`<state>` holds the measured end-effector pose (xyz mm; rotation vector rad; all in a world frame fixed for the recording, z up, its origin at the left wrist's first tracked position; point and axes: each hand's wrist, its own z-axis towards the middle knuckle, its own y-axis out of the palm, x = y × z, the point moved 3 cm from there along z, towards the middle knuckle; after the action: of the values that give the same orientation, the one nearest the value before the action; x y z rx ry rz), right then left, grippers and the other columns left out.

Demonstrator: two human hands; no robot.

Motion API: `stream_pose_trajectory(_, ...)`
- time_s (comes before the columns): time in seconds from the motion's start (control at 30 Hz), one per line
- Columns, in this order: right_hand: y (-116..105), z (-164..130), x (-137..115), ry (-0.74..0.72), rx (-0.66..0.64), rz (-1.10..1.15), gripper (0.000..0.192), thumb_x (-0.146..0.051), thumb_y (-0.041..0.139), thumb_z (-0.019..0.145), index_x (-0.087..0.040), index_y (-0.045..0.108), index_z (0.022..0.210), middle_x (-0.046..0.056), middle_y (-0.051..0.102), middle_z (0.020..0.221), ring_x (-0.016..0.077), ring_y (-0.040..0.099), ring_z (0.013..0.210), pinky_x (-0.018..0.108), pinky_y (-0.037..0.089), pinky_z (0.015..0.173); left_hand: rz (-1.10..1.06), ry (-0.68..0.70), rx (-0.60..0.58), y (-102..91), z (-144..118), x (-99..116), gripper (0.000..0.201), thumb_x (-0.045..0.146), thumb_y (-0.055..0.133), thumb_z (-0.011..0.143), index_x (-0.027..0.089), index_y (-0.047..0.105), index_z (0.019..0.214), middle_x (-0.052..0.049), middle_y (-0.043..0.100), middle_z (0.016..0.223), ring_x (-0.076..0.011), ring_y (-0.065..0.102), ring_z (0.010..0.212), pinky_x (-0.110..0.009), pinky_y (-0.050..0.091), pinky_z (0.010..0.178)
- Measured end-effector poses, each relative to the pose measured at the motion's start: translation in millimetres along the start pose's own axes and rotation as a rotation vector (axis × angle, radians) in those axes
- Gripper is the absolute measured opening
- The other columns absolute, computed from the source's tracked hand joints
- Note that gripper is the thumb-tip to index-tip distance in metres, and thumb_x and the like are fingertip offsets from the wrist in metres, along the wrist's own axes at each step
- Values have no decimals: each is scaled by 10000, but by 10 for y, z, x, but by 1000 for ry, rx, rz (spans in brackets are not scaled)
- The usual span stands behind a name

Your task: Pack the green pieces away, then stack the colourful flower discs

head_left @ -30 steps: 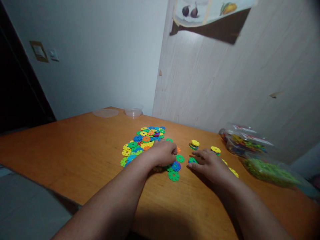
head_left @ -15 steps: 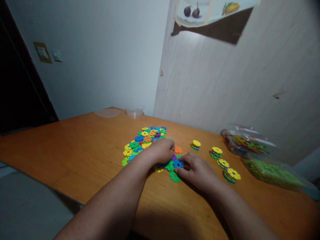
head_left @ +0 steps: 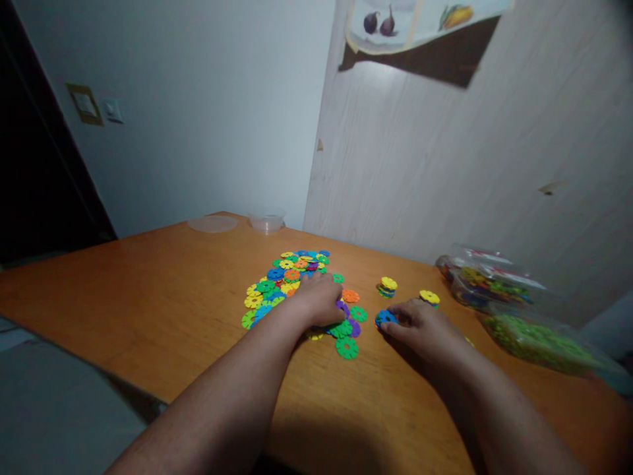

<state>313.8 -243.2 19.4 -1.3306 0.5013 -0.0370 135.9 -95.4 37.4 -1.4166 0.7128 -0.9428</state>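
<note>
A heap of flat, flower-shaped plastic discs (head_left: 281, 280) in several colours lies on the orange wooden table (head_left: 148, 290). My left hand (head_left: 319, 298) rests palm down on the heap's right edge, fingers curled over a few discs. My right hand (head_left: 425, 326) is just to the right, its fingertips pinching a blue disc (head_left: 384, 318) against the table. Loose green discs (head_left: 347, 347) and a purple one lie between the hands. Small stacks topped with yellow discs (head_left: 387, 286) (head_left: 429, 297) stand beyond my right hand.
Two clear plastic bags lie at the right, one with mixed-colour pieces (head_left: 482, 280), one with green pieces (head_left: 539, 343). A clear lid (head_left: 211, 224) and a small clear tub (head_left: 266, 221) sit at the table's far corner. Walls close in behind.
My right hand has slid to the right, away from the heap, taking a blue disc with it; it now covers the nearer stacks. My left hand has stayed on the heap.
</note>
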Motion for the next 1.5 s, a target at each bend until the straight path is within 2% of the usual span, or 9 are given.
stream_pose_trajectory(0.2,7,20,8,6,-33,-56,416,-563,603,825,-212,734,1005,84,672,884,227,598,780,312,394,641,-6,7,22,-19,-3,19,324,471,597,774,197,699,916,-134,643,1077,-337,567,1054,-482,454,914)
stream_pose_trajectory(0.43,26,-3,-79,-31,-76,-128,332,-539,622,808,-221,705,852,61,645,851,211,583,773,302,375,643,-59,-50,52,-58,-15,62,218,331,583,791,212,679,946,-100,671,1068,-295,590,1046,-402,464,892)
stream_pose_trajectory(0.67,89,20,-3,-20,-26,-70,271,-464,665,783,-214,683,883,59,666,886,205,592,780,298,385,649,-151,-72,88,-40,5,44,161,324,577,797,212,684,844,-86,698,968,-277,608,973,-372,447,851)
stream_pose_trajectory(0.77,88,8,4,-8,-17,-31,352,-503,689,767,-207,679,958,71,673,920,211,602,782,304,402,643,-221,-88,107,-31,22,30,143,303,582,793,198,674,764,-72,698,868,-236,609,861,-326,436,775)
stream_pose_trajectory(0.97,29,-60,-221,-121,179,72,593,-537,706,765,-193,628,1241,134,650,1164,286,610,1058,390,474,847,-547,-77,128,49,89,16,160,273,543,777,172,625,682,-22,617,675,-147,531,627,-250,360,560)
stream_pose_trajectory(1.07,33,-104,-430,-241,241,68,529,-445,682,812,-225,611,1287,109,647,1197,275,585,1112,394,454,918,-783,-61,97,109,106,64,171,295,549,766,159,621,693,-5,573,643,-123,493,582,-231,334,510)
stream_pose_trajectory(1.2,54,-129,-557,-301,264,22,350,-376,633,857,-269,665,1190,51,682,1049,233,594,983,350,443,845,-995,-95,41,151,98,134,151,293,561,745,154,610,709,4,556,649,-103,471,553,-218,348,503)
stream_pose_trajectory(1.4,-43,-64,-156,-154,299,-53,385,-470,632,846,-233,700,1142,86,680,1078,256,592,993,374,437,847,-1040,-102,99,40,85,69,143,250,561,758,148,652,800,-9,621,730,-118,543,640,-226,418,603)
stream_pose_trajectory(1.5,-91,-12,32,-91,207,-48,384,-494,637,841,-222,731,1096,98,682,1045,258,604,956,377,450,819,-1021,-132,181,-18,89,-25,169,262,565,767,148,669,837,-8,640,763,-130,560,689,-231,424,634)
